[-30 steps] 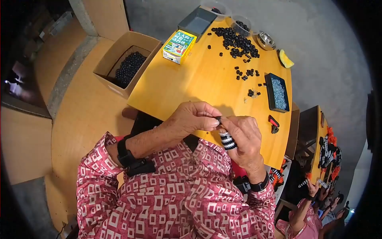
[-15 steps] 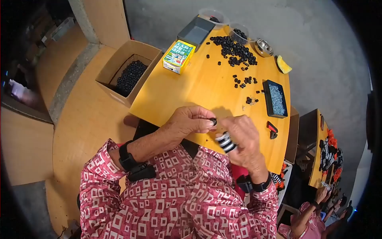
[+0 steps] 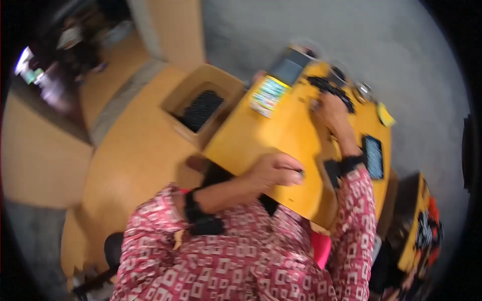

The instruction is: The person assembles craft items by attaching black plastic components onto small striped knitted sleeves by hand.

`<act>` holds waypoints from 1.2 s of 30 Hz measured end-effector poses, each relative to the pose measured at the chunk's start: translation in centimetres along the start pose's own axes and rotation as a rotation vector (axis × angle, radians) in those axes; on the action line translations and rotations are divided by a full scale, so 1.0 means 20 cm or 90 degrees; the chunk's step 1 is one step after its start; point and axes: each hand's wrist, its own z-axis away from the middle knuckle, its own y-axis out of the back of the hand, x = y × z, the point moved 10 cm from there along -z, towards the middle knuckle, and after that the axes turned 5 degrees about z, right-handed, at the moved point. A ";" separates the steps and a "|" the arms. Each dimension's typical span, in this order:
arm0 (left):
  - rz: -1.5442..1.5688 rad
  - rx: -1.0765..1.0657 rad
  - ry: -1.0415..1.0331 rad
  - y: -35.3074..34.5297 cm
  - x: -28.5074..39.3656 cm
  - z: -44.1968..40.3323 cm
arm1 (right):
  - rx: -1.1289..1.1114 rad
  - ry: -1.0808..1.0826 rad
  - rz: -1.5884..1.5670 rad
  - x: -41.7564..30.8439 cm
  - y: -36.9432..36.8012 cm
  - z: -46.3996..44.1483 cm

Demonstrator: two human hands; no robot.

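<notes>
My left hand [image 3: 278, 169] is closed in a pinch over the near edge of the yellow table [image 3: 251, 135]. A small black round piece [image 3: 300, 171] shows at its fingertips. My right hand [image 3: 330, 111] reaches far across the table, to the near side of a pile of small black pieces [image 3: 346, 98]. Blur smears its fingers, and a greyish patch shows at them; I cannot tell whether they hold anything.
Left of the table stands a cardboard box [image 3: 173, 113] of black pieces. A yellow printed carton [image 3: 271, 95] and a grey tray [image 3: 290, 67] are at the far left edge. To the right are a metal bowl [image 3: 362, 92], a yellow piece [image 3: 385, 115] and a black tray [image 3: 372, 155].
My right hand has moved away from my left hand, forward to the black pile. The left hand still pinches its black piece. The whole view has shifted and blurred.
</notes>
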 end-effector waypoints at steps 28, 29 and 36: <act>0.115 0.030 -0.044 0.03 0.12 0.08 | 0.146 0.116 -0.638 -0.43 0.55 0.88; 0.107 0.029 -0.035 0.03 0.11 0.08 | 0.189 0.150 -0.599 -0.44 0.59 0.90; 0.109 0.074 -0.062 0.04 0.15 0.11 | 0.248 0.195 -0.499 -0.49 0.67 0.97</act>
